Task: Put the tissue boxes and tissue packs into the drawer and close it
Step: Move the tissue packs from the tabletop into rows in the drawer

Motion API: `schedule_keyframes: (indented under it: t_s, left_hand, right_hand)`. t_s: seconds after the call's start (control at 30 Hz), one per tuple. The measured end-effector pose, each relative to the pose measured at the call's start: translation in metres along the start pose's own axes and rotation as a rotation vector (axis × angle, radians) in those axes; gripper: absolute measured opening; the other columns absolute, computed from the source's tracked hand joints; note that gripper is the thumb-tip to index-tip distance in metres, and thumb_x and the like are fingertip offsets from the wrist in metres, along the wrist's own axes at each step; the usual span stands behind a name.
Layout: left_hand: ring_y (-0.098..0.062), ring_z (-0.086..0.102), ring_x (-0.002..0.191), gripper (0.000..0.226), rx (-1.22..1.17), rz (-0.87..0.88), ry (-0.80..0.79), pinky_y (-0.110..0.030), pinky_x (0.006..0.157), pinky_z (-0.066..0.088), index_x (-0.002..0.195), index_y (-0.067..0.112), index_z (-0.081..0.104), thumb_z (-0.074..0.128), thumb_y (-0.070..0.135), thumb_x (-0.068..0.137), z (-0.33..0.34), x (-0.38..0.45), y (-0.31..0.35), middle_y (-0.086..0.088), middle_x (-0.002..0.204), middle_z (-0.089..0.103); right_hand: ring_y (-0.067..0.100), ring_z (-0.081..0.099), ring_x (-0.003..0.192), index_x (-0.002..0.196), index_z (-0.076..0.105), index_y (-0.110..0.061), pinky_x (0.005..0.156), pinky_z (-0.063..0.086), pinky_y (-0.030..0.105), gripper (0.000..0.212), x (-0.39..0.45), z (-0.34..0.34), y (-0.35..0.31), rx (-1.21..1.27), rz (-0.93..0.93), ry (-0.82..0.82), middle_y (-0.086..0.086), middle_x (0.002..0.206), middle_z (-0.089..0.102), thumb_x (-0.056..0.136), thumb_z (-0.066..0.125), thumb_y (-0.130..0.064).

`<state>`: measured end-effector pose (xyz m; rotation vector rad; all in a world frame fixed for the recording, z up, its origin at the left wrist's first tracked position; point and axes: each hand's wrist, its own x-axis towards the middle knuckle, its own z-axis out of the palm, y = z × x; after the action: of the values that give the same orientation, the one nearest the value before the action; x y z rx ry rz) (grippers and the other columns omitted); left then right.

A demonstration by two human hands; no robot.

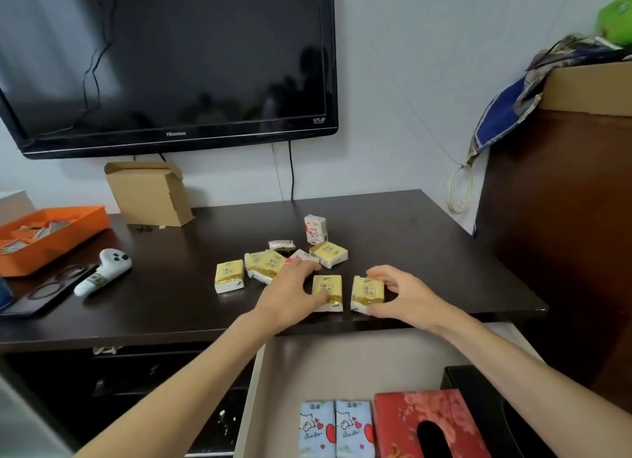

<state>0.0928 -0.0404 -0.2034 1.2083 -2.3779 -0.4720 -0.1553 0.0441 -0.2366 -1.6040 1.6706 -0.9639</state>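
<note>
Several yellow tissue packs lie on the dark table [427, 252]. My left hand [290, 293] curls around one yellow pack [330, 291] near the front edge. My right hand [407, 295] grips another yellow pack [367, 293] beside it. More yellow packs [229, 275] [265, 263] [329, 253] and a white pack [315, 229] standing upright lie further back. Below the table the light drawer [342, 365] stands open. It holds two blue tissue packs [335, 428], a red tissue box [427, 423] and a black box [492, 406].
A dark TV [164, 64] hangs on the wall. A cardboard box [150, 192] stands at the back. An orange tray [48, 233], a white controller [104, 271] and a dark flat tray [44, 291] lie at the left. A brown cabinet [564, 218] rises at the right.
</note>
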Motion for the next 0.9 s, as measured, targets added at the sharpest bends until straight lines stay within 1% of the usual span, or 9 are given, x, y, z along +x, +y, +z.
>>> schedule_keyframes:
  t_s: [0.07, 0.2, 0.33, 0.5, 0.57, 0.63, 0.7, 0.77, 0.9]
  left_hand:
    - [-0.018, 0.032, 0.144, 0.075, 0.004, 0.068, -0.224, -0.037, 0.116, 0.031, 0.15, 0.021, 0.042, 0.072, 0.043, 0.085, -0.002, 0.003, 0.004, 0.002, 0.158, 0.037]
    - [-0.02, 0.053, 0.121, 0.069, 0.122, 0.034, -0.333, -0.029, 0.091, 0.044, 0.142, 0.021, 0.048, 0.074, 0.041, 0.081, -0.004, 0.007, 0.01, -0.001, 0.135, 0.054]
    - [-0.023, 0.055, 0.114, 0.066, 0.269, 0.051, -0.438, -0.038, 0.093, 0.047, 0.138, 0.02, 0.051, 0.072, 0.044, 0.081, -0.016, 0.008, 0.02, -0.002, 0.128, 0.055]
    - [-0.023, 0.054, 0.118, 0.062, 0.252, 0.088, -0.432, -0.035, 0.094, 0.045, 0.134, 0.019, 0.057, 0.079, 0.036, 0.078, -0.027, -0.014, 0.029, -0.002, 0.129, 0.057]
    - [-0.019, 0.056, 0.114, 0.061, 0.215, 0.119, -0.4, -0.034, 0.09, 0.047, 0.129, 0.025, 0.059, 0.081, 0.04, 0.074, -0.034, -0.038, 0.029, 0.003, 0.124, 0.06]
    - [-0.01, 0.06, 0.105, 0.055, 0.113, 0.105, -0.398, -0.033, 0.086, 0.051, 0.115, 0.035, 0.061, 0.083, 0.051, 0.067, -0.042, -0.073, 0.026, 0.014, 0.112, 0.063]
    - [0.0, 0.061, 0.093, 0.047, -0.024, 0.084, -0.45, -0.029, 0.079, 0.052, 0.099, 0.041, 0.062, 0.083, 0.061, 0.062, -0.048, -0.117, 0.024, 0.02, 0.099, 0.066]
    - [0.001, 0.062, 0.088, 0.044, -0.137, 0.067, -0.544, -0.024, 0.073, 0.051, 0.096, 0.039, 0.064, 0.085, 0.061, 0.064, -0.049, -0.16, 0.023, 0.022, 0.097, 0.066]
    - [0.002, 0.06, 0.097, 0.045, -0.161, 0.074, -0.666, -0.015, 0.074, 0.048, 0.102, 0.039, 0.063, 0.081, 0.063, 0.069, -0.039, -0.227, 0.022, 0.025, 0.106, 0.063]
  right_hand:
    - [0.008, 0.048, 0.136, 0.145, 0.047, -0.036, 0.112, 0.04, 0.03, 0.095, 0.001, -0.003, 0.0, 0.031, 0.015, -0.037, -0.014, 0.145, 0.053, 0.059, 0.087, -0.04]
    - [0.011, 0.058, 0.124, 0.138, 0.053, -0.034, 0.098, 0.053, 0.03, 0.091, 0.0, -0.004, -0.007, -0.022, 0.029, -0.067, -0.009, 0.135, 0.059, 0.053, 0.087, -0.038]
    - [0.019, 0.063, 0.116, 0.126, 0.062, -0.029, 0.099, 0.054, 0.043, 0.074, -0.003, -0.001, -0.011, -0.028, 0.028, -0.036, 0.001, 0.126, 0.064, 0.058, 0.088, -0.025]
    - [0.02, 0.067, 0.105, 0.116, 0.059, -0.02, 0.082, 0.053, 0.017, 0.053, -0.028, -0.002, -0.032, 0.048, -0.004, -0.079, 0.017, 0.124, 0.066, 0.075, 0.081, 0.005]
    - [0.025, 0.07, 0.103, 0.115, 0.057, -0.021, 0.085, 0.055, 0.025, 0.049, -0.052, 0.003, -0.045, 0.041, -0.013, -0.127, 0.013, 0.118, 0.07, 0.076, 0.082, -0.006]
    - [0.02, 0.07, 0.092, 0.107, 0.059, -0.028, 0.086, 0.054, 0.033, 0.046, -0.084, 0.011, -0.058, -0.027, -0.007, -0.191, -0.002, 0.1, 0.072, 0.071, 0.086, -0.034]
    - [0.017, 0.064, 0.078, 0.095, 0.06, -0.031, 0.079, 0.051, 0.037, 0.046, -0.121, 0.023, -0.07, -0.119, -0.009, -0.281, -0.003, 0.084, 0.069, 0.067, 0.085, -0.057]
    - [0.013, 0.06, 0.076, 0.089, 0.058, -0.033, 0.074, 0.051, 0.037, 0.042, -0.156, 0.038, -0.078, -0.172, -0.043, -0.407, -0.002, 0.088, 0.066, 0.072, 0.081, -0.064]
    - [0.003, 0.053, 0.092, 0.09, 0.051, -0.041, 0.076, 0.046, 0.023, 0.036, -0.201, 0.062, -0.079, -0.367, -0.145, -0.591, -0.02, 0.101, 0.055, 0.079, 0.069, -0.07]
